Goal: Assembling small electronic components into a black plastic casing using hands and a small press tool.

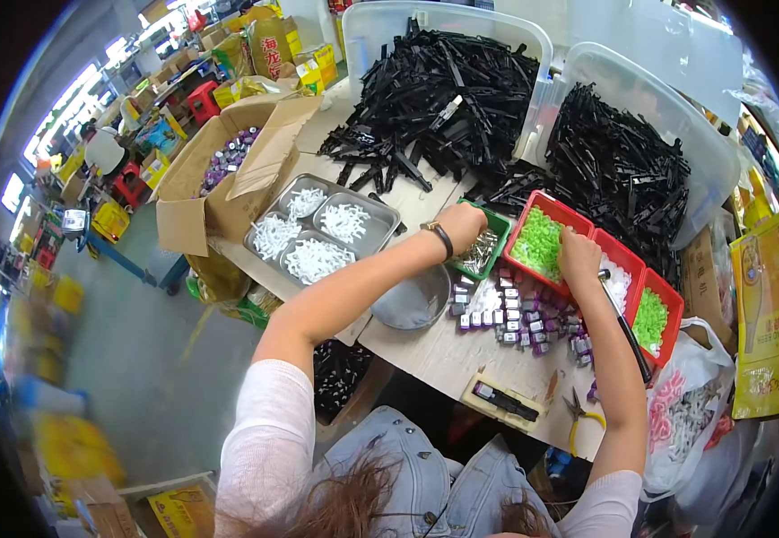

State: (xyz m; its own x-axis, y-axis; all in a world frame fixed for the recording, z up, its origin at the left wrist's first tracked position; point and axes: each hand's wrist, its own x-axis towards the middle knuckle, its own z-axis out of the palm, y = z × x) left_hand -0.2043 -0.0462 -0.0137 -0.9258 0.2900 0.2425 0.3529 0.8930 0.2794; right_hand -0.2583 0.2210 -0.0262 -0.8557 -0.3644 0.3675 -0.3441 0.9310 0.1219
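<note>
My left hand [463, 224] reaches into a small green tray [503, 235] of shiny metal pins [479, 255]. Its fingers are bent together, and their tips are hidden among the pins. With fingers pinched, my right hand [579, 258] dips into the right side of a red tray [509, 255] holding bright green plastic pieces [537, 240]; what it pinches is too small to make out. Beside my right wrist lies a hammer [627, 330] with a black handle; contact with the hand cannot be told. A black and purple part [506, 401] rests on a cream block [479, 396] in front of me.
Purple and white small parts [524, 323] cover the table between my arms. A metal bowl [413, 300] and a divided steel tray [380, 215] stand left. Yellow-handled pliers [579, 420] lie near the front edge. Clear bins [533, 54] heaped with black strips stand behind; a cardboard box [183, 224] is far left.
</note>
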